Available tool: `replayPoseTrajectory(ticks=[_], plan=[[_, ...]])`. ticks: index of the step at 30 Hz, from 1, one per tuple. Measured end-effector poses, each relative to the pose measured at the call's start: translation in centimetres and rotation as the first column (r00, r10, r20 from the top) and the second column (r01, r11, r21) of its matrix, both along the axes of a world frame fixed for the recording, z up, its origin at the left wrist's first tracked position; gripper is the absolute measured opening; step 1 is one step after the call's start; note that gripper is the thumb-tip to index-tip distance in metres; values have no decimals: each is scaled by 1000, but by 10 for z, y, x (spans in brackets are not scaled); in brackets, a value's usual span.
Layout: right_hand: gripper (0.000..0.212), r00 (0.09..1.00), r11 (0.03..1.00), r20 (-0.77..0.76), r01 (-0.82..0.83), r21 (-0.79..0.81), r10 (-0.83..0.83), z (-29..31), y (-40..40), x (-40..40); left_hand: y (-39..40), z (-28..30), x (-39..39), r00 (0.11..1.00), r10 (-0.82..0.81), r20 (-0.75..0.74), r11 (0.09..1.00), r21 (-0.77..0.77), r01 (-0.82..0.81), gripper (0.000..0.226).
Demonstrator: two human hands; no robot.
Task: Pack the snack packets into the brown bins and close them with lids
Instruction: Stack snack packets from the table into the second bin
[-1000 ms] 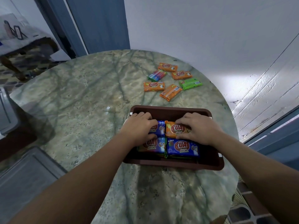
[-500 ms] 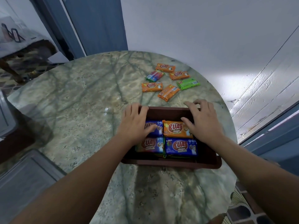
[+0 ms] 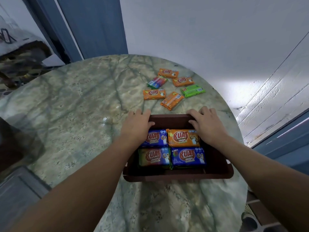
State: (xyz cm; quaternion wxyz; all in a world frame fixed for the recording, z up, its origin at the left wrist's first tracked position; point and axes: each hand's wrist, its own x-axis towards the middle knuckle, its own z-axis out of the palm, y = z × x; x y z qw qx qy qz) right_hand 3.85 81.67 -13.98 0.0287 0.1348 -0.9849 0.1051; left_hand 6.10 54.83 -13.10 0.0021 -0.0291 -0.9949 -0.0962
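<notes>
Brown bin [image 3: 215, 173] sits on the marble tabletop [image 3: 75, 118] near its right edge, long axis running left to right across the view, open top facing up, no lid on it. Its left wall is hidden under the left forearm, and the right forearm covers part of the right wall. Inside the bin four snack packets lie flat in two rows, each with its long axis parallel to the bin's: a blue packet [image 3: 158, 138] at far left, partly covered by the left hand [image 3: 136, 124]; an orange packet [image 3: 183, 137] at far right; a green-and-blue packet [image 3: 153, 156] at near left, its print blurred; and a blue packet [image 3: 188, 157] at near right. Left hand grips the bin's far-left corner, fingers [image 3: 138, 113] draped over the outside of the rim, thumb inside. Right hand [image 3: 206, 126] grips the far-right corner likewise, fingers over the rim, thumb inside against the far wall. Beyond the bin's far wall, six loose packets [image 3: 172, 100] lie scattered on the tabletop at mixed angles, clear of both hands: four orange, one green, one multicoloured.
</notes>
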Motion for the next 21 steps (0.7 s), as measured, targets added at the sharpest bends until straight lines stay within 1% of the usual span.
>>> replayPoseTrajectory(ticks=[3,9,12,16,19,21], plan=[[30,1000,1000,-2,-9,-6,9,0,-1,-17,1,0,-13,1000,18,-18,1000,24,-17,31],[31,1000,999,-11,-24,32,24,0,-1,-45,3,-3,-33,998,52,-31,997,53,-51,29],[32,1000,999,-10,-26,38,26,-2,-2,-50,3,-4,-38,998,47,-41,998,40,-46,29],[32,1000,998,3,-26,58,26,-2,-2,-50,3,-4,-40,999,37,-34,999,-20,-37,30],[38,999,997,8,-41,63,40,1,-1,-50,4,0,-41,1000,19,12,998,-58,-19,33],[51,998,998,38,-60,23,59,8,-2,-50,-1,8,-47,993,-1,120,997,-81,10,37]])
